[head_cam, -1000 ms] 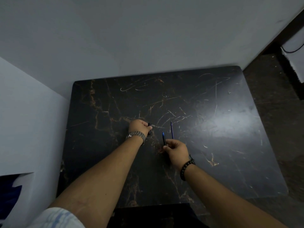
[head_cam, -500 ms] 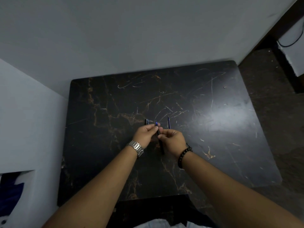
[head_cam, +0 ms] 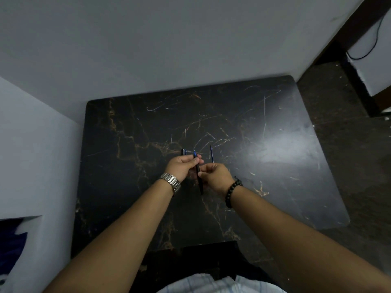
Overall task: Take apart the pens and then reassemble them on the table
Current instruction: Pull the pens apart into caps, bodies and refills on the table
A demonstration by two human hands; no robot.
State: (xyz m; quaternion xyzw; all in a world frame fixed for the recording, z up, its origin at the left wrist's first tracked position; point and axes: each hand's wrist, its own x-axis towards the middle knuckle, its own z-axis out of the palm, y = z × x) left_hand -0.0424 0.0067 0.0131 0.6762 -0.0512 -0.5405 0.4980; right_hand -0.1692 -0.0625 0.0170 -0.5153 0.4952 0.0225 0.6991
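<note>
Both hands have come together over the middle of the table [head_cam: 275, 166] since a second ago, when they sat apart and low on its surface. Now my left hand [head_cam: 182, 167] pinches the upper, blue-tipped end of a dark pen [head_cam: 198, 176], and my right hand [head_cam: 216, 175] closes its fingertips on the barrel just below. The pen hangs between them, its lower end pointing back toward me, just above the dark top.

Two loose pieces lie beyond the hands: a short dark part [head_cam: 184, 152] just past my left knuckles, and a thin blue refill [head_cam: 211, 153] lying lengthwise a little to the right, apart from my right hand.

I judge I am joining or twisting the two halves. The risk is a slip: the grip is on fingertips only, and a small part could drop and vanish against the dark veined surface. A careless knuckle could also roll the refill away.
</note>
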